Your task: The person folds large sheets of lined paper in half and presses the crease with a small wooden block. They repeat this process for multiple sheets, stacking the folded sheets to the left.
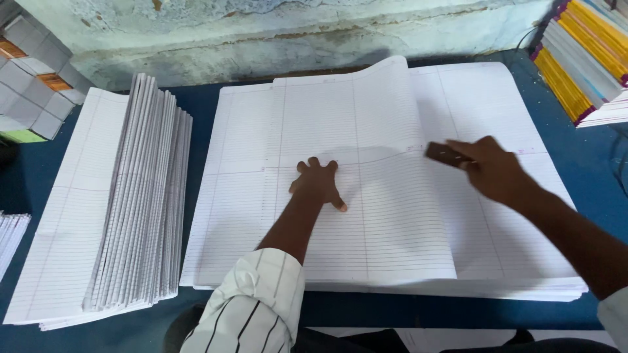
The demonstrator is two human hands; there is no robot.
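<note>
Your left hand [318,184] is pressing flat, fingers spread, on one sheet [366,196]; your right hand [490,168] is gripping one dark block [445,154]; two paper stacks are lying on the desk [589,176].

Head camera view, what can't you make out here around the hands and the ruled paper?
- The dark block in the right hand: blurred and partly covered by the fingers, so its kind is unclear.
- The ruled sheets under the left hand: the palm hides the paper beneath it.
- The stack of books, head view: cut off by the right edge.
- The folded paper pile: its count is too fine to tell.
</note>
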